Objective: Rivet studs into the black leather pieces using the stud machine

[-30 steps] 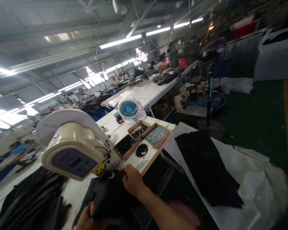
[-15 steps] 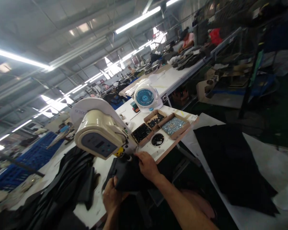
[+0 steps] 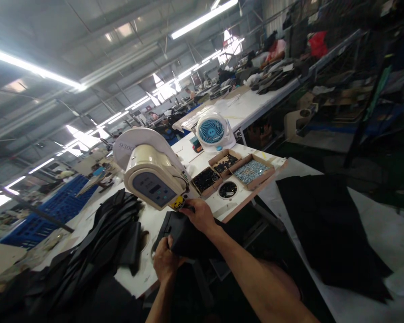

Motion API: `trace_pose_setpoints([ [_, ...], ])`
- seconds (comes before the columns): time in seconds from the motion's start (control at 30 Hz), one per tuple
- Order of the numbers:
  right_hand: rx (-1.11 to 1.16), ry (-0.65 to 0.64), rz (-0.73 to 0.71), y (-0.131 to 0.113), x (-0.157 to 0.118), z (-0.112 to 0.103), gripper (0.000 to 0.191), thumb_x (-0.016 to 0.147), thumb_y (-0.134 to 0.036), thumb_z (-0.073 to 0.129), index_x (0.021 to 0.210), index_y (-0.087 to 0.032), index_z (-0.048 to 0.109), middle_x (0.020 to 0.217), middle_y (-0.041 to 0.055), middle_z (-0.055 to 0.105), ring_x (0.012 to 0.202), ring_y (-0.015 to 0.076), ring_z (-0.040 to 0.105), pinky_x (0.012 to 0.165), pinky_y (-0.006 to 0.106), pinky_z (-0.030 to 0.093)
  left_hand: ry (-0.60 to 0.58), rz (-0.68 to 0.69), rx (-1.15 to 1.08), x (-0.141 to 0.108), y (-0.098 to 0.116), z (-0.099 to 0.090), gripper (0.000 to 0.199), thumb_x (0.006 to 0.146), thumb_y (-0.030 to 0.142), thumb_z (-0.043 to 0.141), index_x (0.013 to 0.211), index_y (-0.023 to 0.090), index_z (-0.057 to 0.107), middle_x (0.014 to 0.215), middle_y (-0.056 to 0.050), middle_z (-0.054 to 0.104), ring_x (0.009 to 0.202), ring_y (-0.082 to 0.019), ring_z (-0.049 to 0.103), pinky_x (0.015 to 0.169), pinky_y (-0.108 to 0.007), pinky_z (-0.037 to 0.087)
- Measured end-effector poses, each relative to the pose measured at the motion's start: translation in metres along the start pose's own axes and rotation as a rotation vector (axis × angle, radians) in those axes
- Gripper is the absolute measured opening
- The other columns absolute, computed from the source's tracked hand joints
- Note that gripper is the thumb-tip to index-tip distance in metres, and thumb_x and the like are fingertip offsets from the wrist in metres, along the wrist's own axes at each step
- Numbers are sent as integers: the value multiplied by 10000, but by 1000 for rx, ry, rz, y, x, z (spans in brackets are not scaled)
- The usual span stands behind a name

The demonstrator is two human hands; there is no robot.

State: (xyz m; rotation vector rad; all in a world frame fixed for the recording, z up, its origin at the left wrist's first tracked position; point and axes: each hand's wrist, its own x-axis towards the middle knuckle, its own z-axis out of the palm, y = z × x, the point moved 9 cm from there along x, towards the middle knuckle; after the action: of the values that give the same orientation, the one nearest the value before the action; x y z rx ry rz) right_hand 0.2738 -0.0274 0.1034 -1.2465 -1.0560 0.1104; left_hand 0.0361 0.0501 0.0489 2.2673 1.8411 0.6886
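Note:
A piece of black fabric (image 3: 188, 237) lies under the head of a cream machine (image 3: 151, 179) with a small display panel. My left hand (image 3: 165, 259) is closed on the near left edge of the fabric, thumb on top. Higher up, my right hand (image 3: 201, 215) reaches to the yellow-marked part (image 3: 177, 203) under the machine head. Its fingers are bent together there; whatever they hold, if anything, is hidden. The fabric hangs over the table's edge below my right wrist.
Open boxes of black parts (image 3: 207, 180) and silvery parts (image 3: 251, 171) stand right of the machine, beside a round dish (image 3: 228, 189) and a fan (image 3: 211, 131). Black fabric pieces (image 3: 104, 242) are heaped at left; more black fabric (image 3: 326, 229) lies at right.
My right hand has moved up from the fabric's upper edge to the part under the machine head. My left hand keeps its hold on the fabric. The view has shifted slightly.

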Motion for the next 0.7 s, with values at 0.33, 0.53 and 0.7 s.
trace_pose_setpoints([
  [0.33, -11, 82, 13, -22, -9, -10, 502, 845, -458, 833, 1236, -183, 682, 1176, 101, 721, 1138, 284, 644, 1000, 390, 503, 43, 44, 3, 3, -8, 5, 422, 1035, 518, 342, 830, 247, 593, 895, -44, 666, 835, -211, 560, 647, -306, 273],
  [0.53, -116, 52, 78, -35, -2, -5, 484, 928, -531, 732, 1270, -198, 655, 1172, 100, 716, 1075, 271, 662, 936, 368, 515, 55, 60, 5, 2, -6, 2, 383, 1039, 478, 358, 853, 241, 593, 904, -50, 670, 856, -215, 577, 655, -308, 285],
  [0.7, -282, 4, -20, -40, 0, -1, 489, 992, -527, 641, 1285, -135, 650, 1119, 145, 717, 1073, 307, 657, 938, 398, 507, 47, 77, 9, 2, -6, 1, 365, 1043, 451, 345, 846, 236, 564, 903, -47, 660, 872, -215, 586, 678, -304, 311],
])
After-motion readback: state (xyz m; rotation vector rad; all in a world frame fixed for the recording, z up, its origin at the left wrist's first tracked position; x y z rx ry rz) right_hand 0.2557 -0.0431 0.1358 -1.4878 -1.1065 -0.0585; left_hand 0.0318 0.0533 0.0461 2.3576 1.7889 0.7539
